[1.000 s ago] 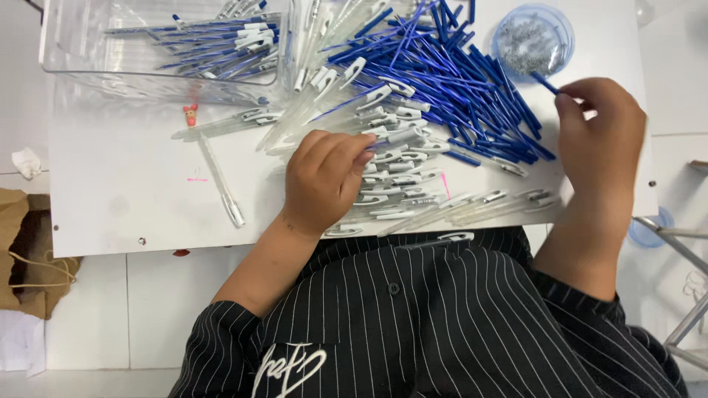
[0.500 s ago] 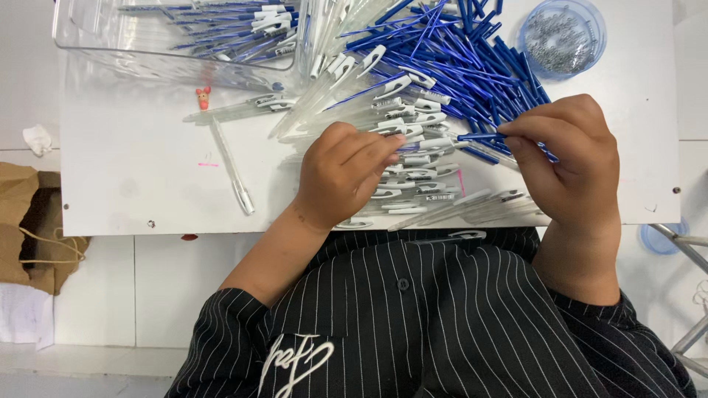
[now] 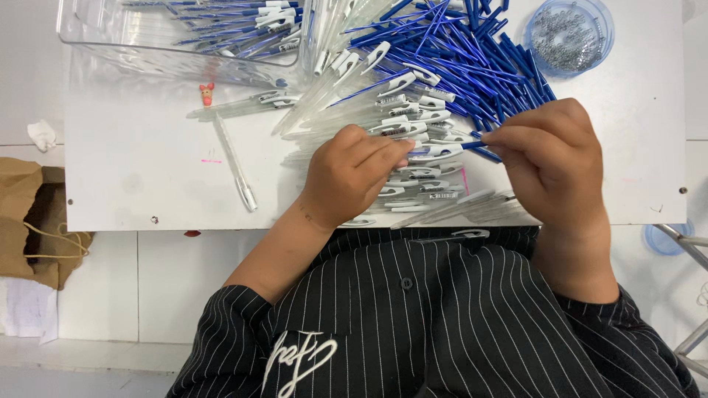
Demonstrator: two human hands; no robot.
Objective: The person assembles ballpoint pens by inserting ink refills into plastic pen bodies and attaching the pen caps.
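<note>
With the right hand (image 3: 553,158) pinching a blue refill (image 3: 472,145) into the clear barrel (image 3: 431,152) gripped by the left hand (image 3: 354,173), a skewed push could bend it.

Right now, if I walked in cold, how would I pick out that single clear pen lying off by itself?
Start at the white table and find the clear plastic bin at its far left corner. Just in front of the bin, left of the left hand, one clear pen barrel lies alone on bare tabletop. Unlike the heaped pens, it touches no other and points toward the person.
</note>
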